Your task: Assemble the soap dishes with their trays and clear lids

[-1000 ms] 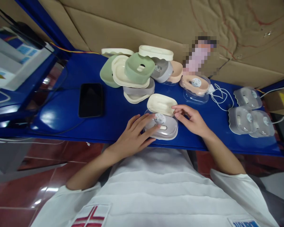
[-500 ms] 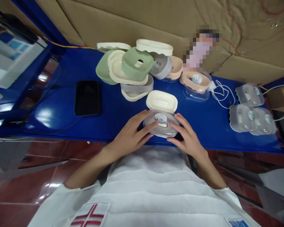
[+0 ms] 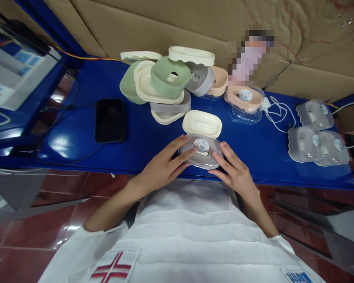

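At the table's front edge lies a grey soap dish (image 3: pixel 201 158) under a clear lid with a round white label. My left hand (image 3: pixel 165 162) holds its left side, the index finger resting on top of the lid by the label. From the other side my right hand (image 3: pixel 235 168) grips the right end, fingertips on the lid and thumb at the near edge. A cream oval tray (image 3: pixel 202 123) touches the far side of the dish. Behind it lie a green soap dish (image 3: pixel 170 78), a grey one (image 3: pixel 200 81) and cream trays in a loose pile.
A black tablet-like device (image 3: pixel 109 120) lies to the left on the blue table (image 3: pixel 147 145). A peach lidded dish (image 3: pixel 245 98) and a white cable (image 3: pixel 280 114) are at the back right. Several grey lidded dishes (image 3: pixel 305 144) sit farther right. Cardboard (image 3: pixel 153 23) lines the back.
Both hands stay around the grey dish with almost the same finger placement. The view has shifted slightly; nothing on the table has clearly moved.
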Demonstrator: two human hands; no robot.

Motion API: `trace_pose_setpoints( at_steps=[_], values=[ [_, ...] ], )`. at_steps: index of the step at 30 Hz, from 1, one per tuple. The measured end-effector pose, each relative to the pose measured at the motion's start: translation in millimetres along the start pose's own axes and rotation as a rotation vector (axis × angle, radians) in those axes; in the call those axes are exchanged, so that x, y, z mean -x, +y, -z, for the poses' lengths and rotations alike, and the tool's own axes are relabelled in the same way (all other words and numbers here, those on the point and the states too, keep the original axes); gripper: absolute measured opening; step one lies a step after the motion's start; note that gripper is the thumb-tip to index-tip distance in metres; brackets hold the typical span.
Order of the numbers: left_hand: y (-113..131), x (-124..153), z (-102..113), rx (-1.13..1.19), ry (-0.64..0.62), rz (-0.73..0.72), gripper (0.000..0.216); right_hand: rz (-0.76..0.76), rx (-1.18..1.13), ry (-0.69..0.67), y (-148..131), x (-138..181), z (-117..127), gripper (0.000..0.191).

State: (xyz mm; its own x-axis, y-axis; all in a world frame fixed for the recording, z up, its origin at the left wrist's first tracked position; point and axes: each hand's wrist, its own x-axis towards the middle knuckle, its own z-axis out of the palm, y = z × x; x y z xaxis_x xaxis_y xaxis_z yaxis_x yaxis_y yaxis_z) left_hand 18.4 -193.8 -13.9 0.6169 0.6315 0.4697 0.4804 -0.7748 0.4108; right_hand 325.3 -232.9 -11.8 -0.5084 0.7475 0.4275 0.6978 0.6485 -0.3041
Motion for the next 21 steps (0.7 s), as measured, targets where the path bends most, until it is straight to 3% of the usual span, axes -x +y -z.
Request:
trace_pose_setpoints(
  at_steps=[7, 13, 18, 21],
  values=[
    [-2, 0, -1, 0.031, -0.006, 0.014, 0.064, -0.009, 0.005, -0.018, 0, -1, 0, 0.095],
    [-3, 1, 0, 0.04, -0.007, -0.046, 0.064, -0.113, -0.038, -0.058, 3, -4, -2, 0.094],
    [-2, 3, 3, 0.112, -0.026, -0.024, 0.071, -0.075, -0.055, 0.02, 7, -1, 3, 0.087],
    [-2, 4, 5, 0.151, 0.011, -0.01, 0.07, -0.062, 0.04, 0.143, 15, 3, 23, 0.086]
  ],
)
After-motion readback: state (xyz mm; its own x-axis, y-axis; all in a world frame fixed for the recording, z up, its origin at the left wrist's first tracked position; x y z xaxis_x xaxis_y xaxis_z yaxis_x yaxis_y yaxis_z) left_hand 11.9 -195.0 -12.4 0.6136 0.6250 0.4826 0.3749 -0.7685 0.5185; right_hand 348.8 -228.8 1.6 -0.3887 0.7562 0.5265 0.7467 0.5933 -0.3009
